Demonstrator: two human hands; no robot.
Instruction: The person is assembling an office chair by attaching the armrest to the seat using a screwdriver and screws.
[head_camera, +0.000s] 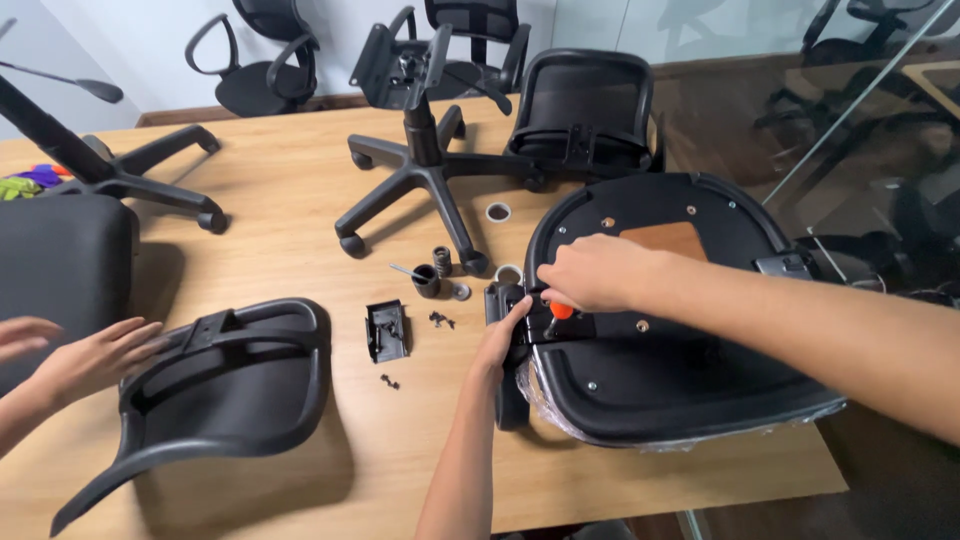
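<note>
steadying upturned seat pan (690, 300) on table (290, 200): my left hand (500, 340) clasps armrest bracket (510, 310), right hand (595, 272) fist-closed on orange-handled screwdriver (560, 312), bolt side up for access.

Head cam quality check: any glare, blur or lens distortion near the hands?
Head view: soft even light, faint shadows under the chair seat; both the left hand and right hand sharp; glare only on the glass wall; wide-angle bend at the table edges.

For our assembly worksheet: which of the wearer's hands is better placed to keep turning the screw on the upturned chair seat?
The right hand: it grips the orange-handled screwdriver over the bracket. The left hand only steadies that bracket on the chair seat.
</note>
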